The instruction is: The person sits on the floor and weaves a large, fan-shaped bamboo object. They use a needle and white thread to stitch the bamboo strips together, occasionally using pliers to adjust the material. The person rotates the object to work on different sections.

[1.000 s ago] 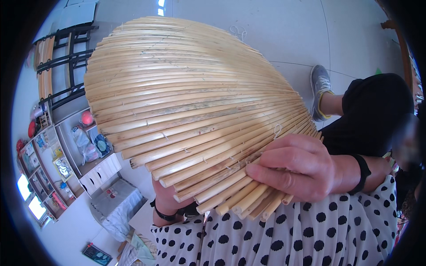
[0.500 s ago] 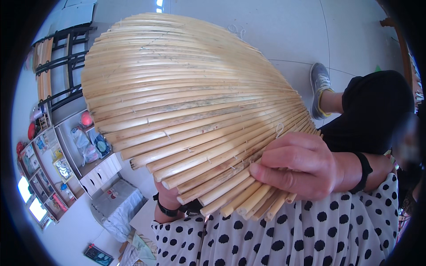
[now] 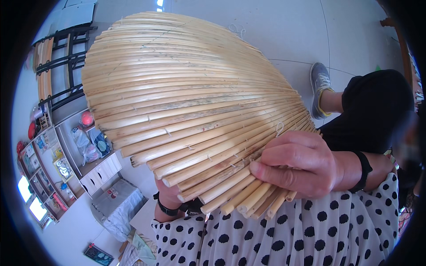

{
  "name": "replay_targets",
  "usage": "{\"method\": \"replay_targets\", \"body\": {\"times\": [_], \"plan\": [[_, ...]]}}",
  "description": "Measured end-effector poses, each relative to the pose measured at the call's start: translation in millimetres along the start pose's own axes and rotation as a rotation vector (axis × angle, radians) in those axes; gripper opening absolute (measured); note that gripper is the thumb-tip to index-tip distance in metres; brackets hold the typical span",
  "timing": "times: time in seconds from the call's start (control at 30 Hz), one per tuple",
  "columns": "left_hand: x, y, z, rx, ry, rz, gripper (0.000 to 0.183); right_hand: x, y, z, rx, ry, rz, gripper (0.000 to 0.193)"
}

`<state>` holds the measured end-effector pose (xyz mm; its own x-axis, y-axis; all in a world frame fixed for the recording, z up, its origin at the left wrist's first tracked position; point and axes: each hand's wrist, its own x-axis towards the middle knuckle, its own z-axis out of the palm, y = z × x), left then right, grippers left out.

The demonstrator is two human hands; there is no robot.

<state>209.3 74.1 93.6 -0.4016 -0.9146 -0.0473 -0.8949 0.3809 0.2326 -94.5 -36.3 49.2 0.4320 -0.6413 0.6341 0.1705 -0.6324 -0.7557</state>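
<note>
Our left hand [image 3: 168, 193] shows from beneath the mat [image 3: 191, 95]; we cannot tell its grip. Of smooth, glossy, rounded reeds [image 3: 177, 147], the mat fans from our lap [image 3: 275, 239] up leftward, each reed's long axis rising slightly rightward. Our right hand [image 3: 295, 165] pinches its near edge.

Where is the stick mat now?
In the head view, left of the grey shoe, the stick mat runs from upper left to lower centre, the right hand on its near end.
</note>
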Motion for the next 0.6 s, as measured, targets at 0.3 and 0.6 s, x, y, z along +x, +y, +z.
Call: {"method": "replay_targets", "body": {"times": [0.3,0.6], "plan": [[2.2,2.2,0.6,0.010,0.001,0.011,0.054,0.3,-0.6,-1.8,0.001,-0.006,0.012,0.030],[1.2,4.4,2.3,0.019,0.005,0.018,0.053,-0.6,-0.7,-0.5,0.005,0.001,0.011,0.030]]}}
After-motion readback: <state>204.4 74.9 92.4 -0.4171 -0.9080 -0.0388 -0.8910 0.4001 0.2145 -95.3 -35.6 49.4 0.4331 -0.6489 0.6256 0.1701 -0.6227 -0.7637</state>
